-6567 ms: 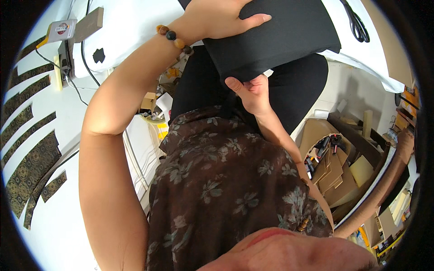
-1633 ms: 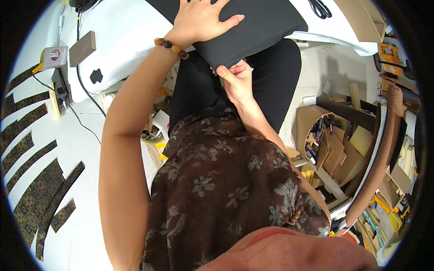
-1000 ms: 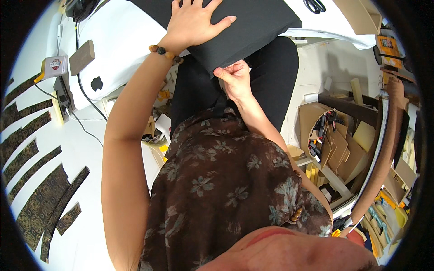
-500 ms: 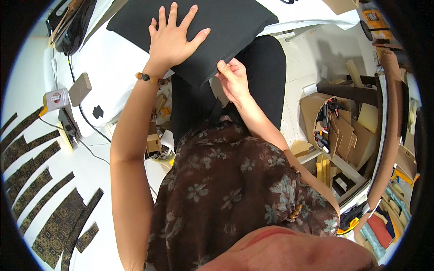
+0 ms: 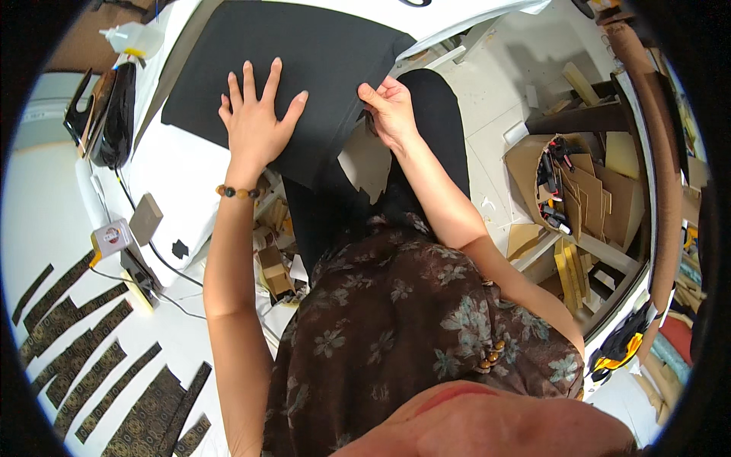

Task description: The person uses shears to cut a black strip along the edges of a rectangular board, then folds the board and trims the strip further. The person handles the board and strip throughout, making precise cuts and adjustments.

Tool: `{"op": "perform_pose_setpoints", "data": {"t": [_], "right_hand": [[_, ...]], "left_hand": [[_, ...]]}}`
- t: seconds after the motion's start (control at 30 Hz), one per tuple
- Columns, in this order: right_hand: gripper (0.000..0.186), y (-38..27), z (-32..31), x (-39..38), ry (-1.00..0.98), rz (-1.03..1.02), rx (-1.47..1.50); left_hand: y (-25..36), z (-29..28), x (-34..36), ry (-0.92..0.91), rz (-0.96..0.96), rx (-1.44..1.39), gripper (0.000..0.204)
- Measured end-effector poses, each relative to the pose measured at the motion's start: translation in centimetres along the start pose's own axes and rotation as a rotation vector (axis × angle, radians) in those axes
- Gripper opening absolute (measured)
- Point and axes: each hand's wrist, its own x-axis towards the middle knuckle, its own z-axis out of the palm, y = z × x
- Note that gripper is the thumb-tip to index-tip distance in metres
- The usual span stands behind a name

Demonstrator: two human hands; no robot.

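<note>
A large black fabric-like sheet (image 5: pixel 304 53) lies on the white table (image 5: pixel 179 156), its near edge hanging over toward my lap. My left hand (image 5: pixel 259 126) rests flat on it with fingers spread. At the sheet's right edge my right hand (image 5: pixel 390 114) is closed, thumb over fingers, pinching that edge. Below the right hand a greyish piece (image 5: pixel 365 164) with a ragged lower end shows over my lap; whether it joins the sheet I cannot tell.
Patterned dark strips (image 5: pixel 145 415) lie at the lower left. A small grey block (image 5: pixel 146 218), a square container (image 5: pixel 112 238) and a black cable (image 5: pixel 169 268) sit left of my arm. On the right, a cardboard box (image 5: pixel 525 183) holds tools and card pieces beside a long brown roll (image 5: pixel 664 167).
The black sheet has shifted left and turned a little, and its right edge is lifted. My left hand has moved down and left. The greyish piece shows more fully below my right hand.
</note>
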Motion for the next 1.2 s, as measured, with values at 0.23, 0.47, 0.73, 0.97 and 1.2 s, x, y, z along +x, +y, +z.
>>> {"op": "perform_pose_setpoints", "data": {"t": [0.23,0.47,0.73,0.97,1.2], "right_hand": [[0.018,-3.1,0.0,1.8,0.165,0.062,-0.061],[0.039,-3.4,-3.9,-0.5,0.022,0.075,0.023],[0.024,-5.6,-4.3,-0.4,-0.102,0.052,-0.134],[0.016,-7.8,-4.3,-0.2,-0.141,0.076,-0.409],[0.029,-6.6,-3.8,-0.3,-0.056,-0.057,-0.499]], "left_hand": [[0.4,-1.0,-0.4,-0.052,0.011,-0.025,0.067],[0.3,-3.9,-1.6,-0.132,0.097,-0.037,0.062],[9.2,-2.3,10.9,-0.091,0.528,-0.571,0.014],[12.2,1.1,13.1,-0.151,0.706,-0.442,0.033],[11.9,1.7,13.6,-0.222,0.695,-0.463,0.039]]}}
